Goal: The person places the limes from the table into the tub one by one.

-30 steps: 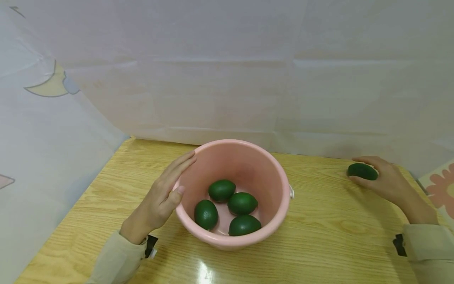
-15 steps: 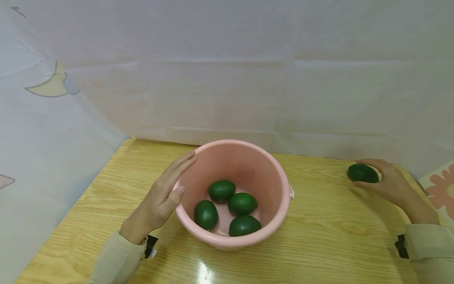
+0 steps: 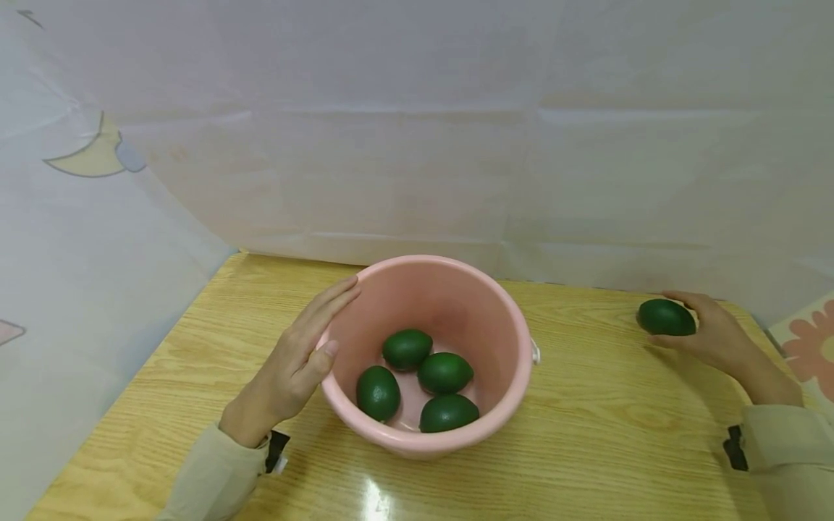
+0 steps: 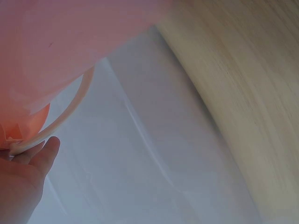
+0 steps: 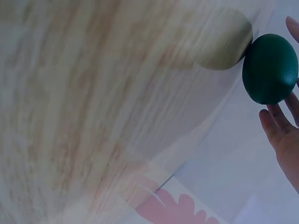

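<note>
A pink bucket (image 3: 502,412) stands on the wooden table with several dark green avocados, one an avocado (image 3: 446,373), lying on its bottom. My left hand (image 3: 293,362) rests along the bucket's left rim, fingers extended. At the far right, another avocado (image 3: 666,317) lies on the table. My right hand (image 3: 717,336) surrounds it loosely, thumb on the near side and fingers on the far side. In the right wrist view, fingers (image 5: 268,123) reach the avocado's underside, while the digit above it stands apart. The left wrist view shows the bucket's handle (image 4: 70,107) beside my left fingers.
The table (image 3: 606,434) backs onto a pale cloth (image 3: 417,145) hanging behind it. More cloth with a printed moon (image 3: 91,155) hangs at the left, and a printed flower (image 3: 811,344) shows at the right. A white handle mount (image 3: 536,352) juts from the bucket's right side.
My right fingers and thumb have spread apart and drawn back slightly to the right, loosening around the avocado, which has barely moved. My left hand and the bucket have stayed still.
</note>
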Demonstrator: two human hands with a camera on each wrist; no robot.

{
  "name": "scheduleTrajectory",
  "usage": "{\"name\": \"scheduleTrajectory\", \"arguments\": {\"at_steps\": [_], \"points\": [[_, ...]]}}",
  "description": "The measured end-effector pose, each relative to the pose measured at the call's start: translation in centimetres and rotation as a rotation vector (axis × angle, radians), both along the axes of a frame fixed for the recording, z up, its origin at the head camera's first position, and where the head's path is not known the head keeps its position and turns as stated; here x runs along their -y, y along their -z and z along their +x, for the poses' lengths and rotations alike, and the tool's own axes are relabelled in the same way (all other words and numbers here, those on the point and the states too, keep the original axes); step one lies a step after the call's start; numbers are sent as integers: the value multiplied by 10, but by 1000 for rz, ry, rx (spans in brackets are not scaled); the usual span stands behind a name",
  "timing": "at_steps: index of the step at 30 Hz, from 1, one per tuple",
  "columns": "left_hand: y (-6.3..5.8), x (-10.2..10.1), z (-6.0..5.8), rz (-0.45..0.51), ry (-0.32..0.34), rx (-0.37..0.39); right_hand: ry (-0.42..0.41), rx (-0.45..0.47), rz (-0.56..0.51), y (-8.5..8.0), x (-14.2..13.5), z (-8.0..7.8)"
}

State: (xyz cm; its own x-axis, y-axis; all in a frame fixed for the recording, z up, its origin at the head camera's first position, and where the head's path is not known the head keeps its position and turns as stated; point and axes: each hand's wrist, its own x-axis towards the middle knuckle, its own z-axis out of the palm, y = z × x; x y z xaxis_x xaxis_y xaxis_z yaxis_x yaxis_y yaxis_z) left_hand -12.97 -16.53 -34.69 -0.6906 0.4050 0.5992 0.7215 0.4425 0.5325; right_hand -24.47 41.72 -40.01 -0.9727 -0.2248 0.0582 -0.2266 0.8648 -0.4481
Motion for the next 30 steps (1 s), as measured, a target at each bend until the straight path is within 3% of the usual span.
{"name": "scheduleTrajectory", "arguments": {"at_steps": [13,22,30], "points": [[-2,-1,0,-2,-8,14,1,61,23,5,-9,-4],[0,0,0,-6,-11,0,13,133,6,0,-6,-2],[1,0,0,-6,-11,-7,-14,36,15,6,-6,-1]]}}
